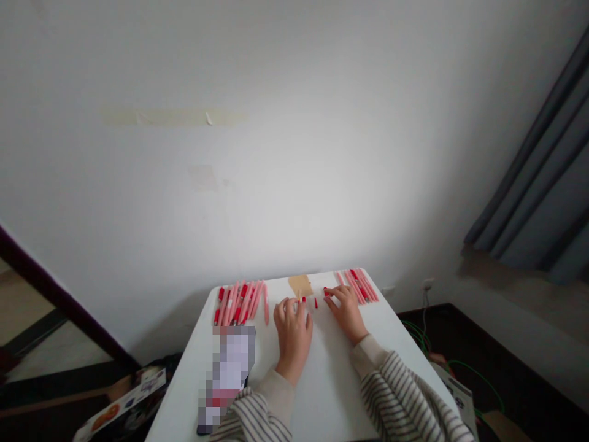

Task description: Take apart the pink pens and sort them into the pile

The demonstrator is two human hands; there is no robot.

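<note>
My left hand is over the middle of the white table, fingers curved and apart, just short of a small red piece. I cannot make out anything held in it. My right hand is farther right, with thumb and fingertips closed on a small red pen part. Between the hands lies a small, pointed red piece. Pink and red pens lie side by side at the back left, one pink pen slightly apart. Another row of pink pens lies beyond my right hand.
A tan square lies near the table's back edge, against the white wall. A phone with a blurred screen rests beside my left forearm. Green cables run along the floor at right, below a grey curtain.
</note>
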